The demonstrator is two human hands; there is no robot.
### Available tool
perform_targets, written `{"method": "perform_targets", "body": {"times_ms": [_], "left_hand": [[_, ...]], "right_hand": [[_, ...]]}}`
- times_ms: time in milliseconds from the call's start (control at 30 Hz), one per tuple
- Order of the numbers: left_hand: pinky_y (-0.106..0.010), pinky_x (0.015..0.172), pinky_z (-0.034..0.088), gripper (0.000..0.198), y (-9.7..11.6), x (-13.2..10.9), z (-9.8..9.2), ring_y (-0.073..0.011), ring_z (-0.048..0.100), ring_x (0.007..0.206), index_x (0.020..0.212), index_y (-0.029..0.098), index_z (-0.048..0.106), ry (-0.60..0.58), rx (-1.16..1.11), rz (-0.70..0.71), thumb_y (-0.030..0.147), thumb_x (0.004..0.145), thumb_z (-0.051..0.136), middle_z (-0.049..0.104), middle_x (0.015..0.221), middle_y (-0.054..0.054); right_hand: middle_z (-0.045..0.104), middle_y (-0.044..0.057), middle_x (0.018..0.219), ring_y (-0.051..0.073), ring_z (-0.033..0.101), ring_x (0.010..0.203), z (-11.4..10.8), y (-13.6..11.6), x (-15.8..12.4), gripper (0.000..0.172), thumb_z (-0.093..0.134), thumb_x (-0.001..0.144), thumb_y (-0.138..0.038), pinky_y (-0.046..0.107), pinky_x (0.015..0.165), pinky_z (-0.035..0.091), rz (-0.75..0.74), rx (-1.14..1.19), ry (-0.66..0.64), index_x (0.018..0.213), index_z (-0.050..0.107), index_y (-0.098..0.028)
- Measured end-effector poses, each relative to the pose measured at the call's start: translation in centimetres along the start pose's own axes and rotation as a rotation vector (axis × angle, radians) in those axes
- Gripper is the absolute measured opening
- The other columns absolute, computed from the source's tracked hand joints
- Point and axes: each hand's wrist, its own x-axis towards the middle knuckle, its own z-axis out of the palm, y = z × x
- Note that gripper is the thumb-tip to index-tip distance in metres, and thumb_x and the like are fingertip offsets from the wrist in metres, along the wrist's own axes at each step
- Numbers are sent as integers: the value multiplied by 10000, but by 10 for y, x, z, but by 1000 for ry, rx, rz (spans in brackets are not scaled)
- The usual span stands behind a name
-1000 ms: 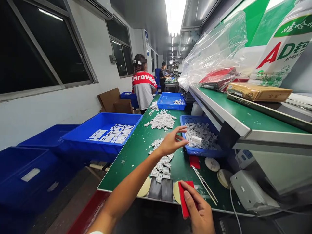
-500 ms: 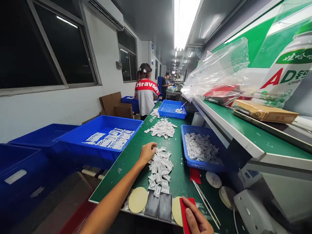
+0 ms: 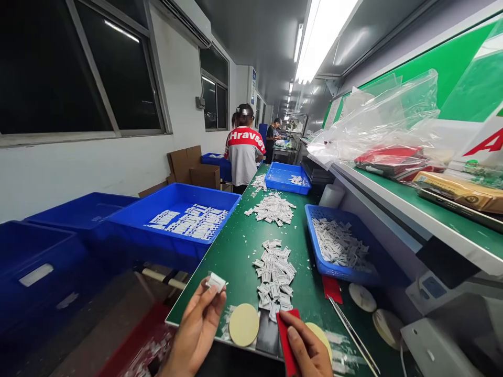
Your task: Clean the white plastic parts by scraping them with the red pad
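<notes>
My left hand (image 3: 200,319) is closed on a small white plastic part (image 3: 216,283), pinched between thumb and fingers over the table's left edge. In my right hand (image 3: 305,343) is a flat red strip (image 3: 288,345), gripped between thumb and fingers near the front edge. Just ahead of the hands lies a loose pile of similar white plastic parts (image 3: 274,272). Between the hands a pale yellow disc (image 3: 243,325) and a dark flat plate (image 3: 268,335) lie at the front edge. The right hand partly covers a second yellow disc (image 3: 320,335).
A blue basket (image 3: 308,235) of white parts stands at right, with tweezers (image 3: 353,335) before it. Farther up the green table are another pile (image 3: 273,208) and a blue tray (image 3: 286,184). A large blue bin (image 3: 129,225) stands left. A person (image 3: 242,152) works ahead.
My left hand has come back from the pile toward me, now holding a white plastic part. My right hand has shifted slightly with the red strip. The camera view has turned left.
</notes>
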Motion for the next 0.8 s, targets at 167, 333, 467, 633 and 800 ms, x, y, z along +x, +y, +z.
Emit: {"method": "perform_targets", "body": {"times_ms": [167,333,467,633,800], "left_hand": [[-195,734,624,399,-9,-32,-12,-150,758,770,943,218,699,-156,339,351,214,662,982,772,847,10],[-347,914,649,323,-7,-62,-11,-265,817,942,835,238,705,-205,545,609,190,671,979,835,890,-41],[-429,882,681,598,-6,-70,-12,-257,841,858,1126,272,598,-270,500,983,40,688,932,858,876,25],[-453,851,705,615,-9,-69,-16,-284,846,892,1155,272,562,-323,507,1096,36,715,922,867,915,15],[-451,810,717,596,-11,-75,-15,-293,845,897,1152,280,610,-310,508,1078,44,708,930,869,950,5]], "right_hand": [[832,110,1247,323,791,1132,17,-25,-16,580,767,829,-737,342,890,661,131,141,-73,1168,860,-276],[851,109,1177,300,820,1023,34,-64,-34,408,767,892,-639,364,882,671,53,180,-365,1105,880,-310],[834,93,1250,325,772,1180,46,-76,-8,365,753,940,-543,466,1063,597,-160,0,-263,1189,858,-298],[853,82,1176,335,786,1118,47,-70,4,447,808,882,-541,424,946,644,-208,-7,-484,1230,846,-263],[836,68,1232,318,766,1153,49,-71,3,409,750,938,-500,402,912,646,-203,-11,-299,1263,829,-265]]}}
